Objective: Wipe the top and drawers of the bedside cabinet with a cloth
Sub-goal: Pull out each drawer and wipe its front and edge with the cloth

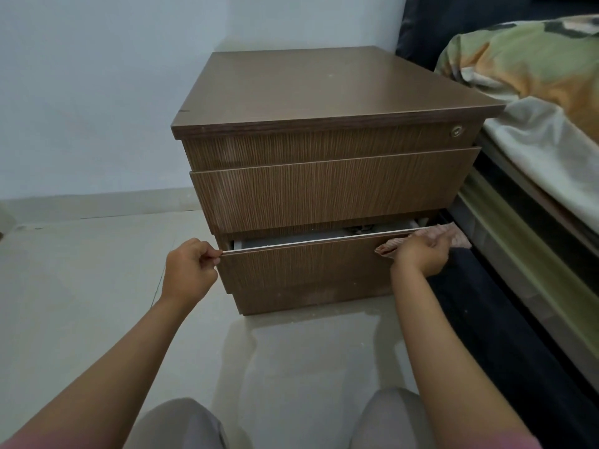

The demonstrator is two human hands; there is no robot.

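Bedside cabinet stands near the bed, its bottom drawer slightly open: the left hand pinches its left corner, seemingly steadying it, while the right hand presses the gripped cloth along the right rim.

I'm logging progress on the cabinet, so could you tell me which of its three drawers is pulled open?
The bottom drawer: both hands grip its top edge and its grey inside shows, while the middle drawer and the top drawer with the lock sit closed.

cabinet: brown wood, top bare; bottom drawer: ajar | cloth: pinkish, bunched at drawer's right corner
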